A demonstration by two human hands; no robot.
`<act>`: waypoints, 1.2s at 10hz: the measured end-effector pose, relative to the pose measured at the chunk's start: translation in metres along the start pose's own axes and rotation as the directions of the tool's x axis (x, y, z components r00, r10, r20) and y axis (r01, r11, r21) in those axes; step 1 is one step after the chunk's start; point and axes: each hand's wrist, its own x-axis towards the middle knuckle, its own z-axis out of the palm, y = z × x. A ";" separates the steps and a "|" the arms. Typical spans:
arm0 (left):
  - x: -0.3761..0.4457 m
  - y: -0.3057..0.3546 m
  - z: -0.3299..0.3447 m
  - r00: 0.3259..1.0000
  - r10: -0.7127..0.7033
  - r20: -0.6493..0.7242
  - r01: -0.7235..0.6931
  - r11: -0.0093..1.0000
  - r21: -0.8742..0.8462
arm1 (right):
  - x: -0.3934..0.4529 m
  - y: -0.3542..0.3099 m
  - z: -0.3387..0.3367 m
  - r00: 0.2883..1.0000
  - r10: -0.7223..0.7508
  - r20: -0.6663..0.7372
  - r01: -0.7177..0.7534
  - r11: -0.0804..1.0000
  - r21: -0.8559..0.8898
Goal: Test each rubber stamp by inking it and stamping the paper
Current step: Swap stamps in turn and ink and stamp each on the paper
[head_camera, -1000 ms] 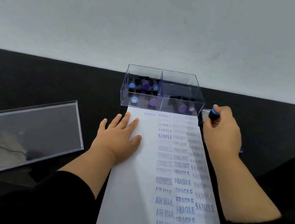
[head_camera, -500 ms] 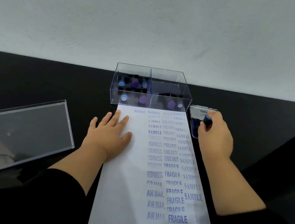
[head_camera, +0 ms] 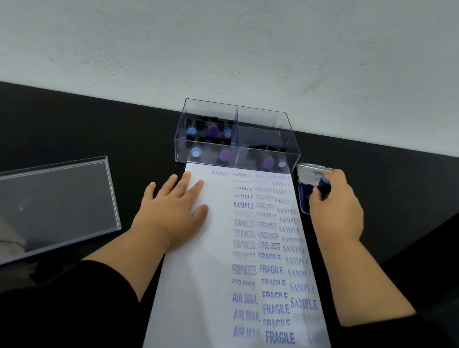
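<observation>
Blue-capped black rubber stamp [head_camera: 324,187] sits pinched in the right hand [head_camera: 336,207], pressed on the open blue ink pad [head_camera: 304,200] to load ink; flat left hand [head_camera: 172,208] pins the white printed paper [head_camera: 200,305] steady.

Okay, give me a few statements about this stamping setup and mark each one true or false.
1. The left hand lies flat on the paper. True.
2. The right hand holds a stamp over the ink pad. True.
3. The clear box is empty. False: stamps stand in both compartments.
4. The clear lid sits on the box. False: it lies on the table to the left.
5. FRAGILE is printed on the paper. True.
</observation>
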 end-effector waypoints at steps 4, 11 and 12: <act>0.001 0.000 -0.001 1.000 -0.001 0.006 0.001 1.000 -0.003 | 0.004 -0.007 -0.009 0.999 -0.005 0.036 0.005 1.000 -0.009; 0.002 0.000 0.001 1.000 0.001 -0.022 -0.001 1.000 -0.028 | 0.000 -0.092 0.066 0.953 -0.288 0.091 0.252 0.923 0.290; 0.003 -0.001 0.002 1.000 0.002 -0.022 -0.003 1.000 -0.021 | -0.004 -0.092 0.074 0.949 -0.304 0.089 0.266 0.918 0.294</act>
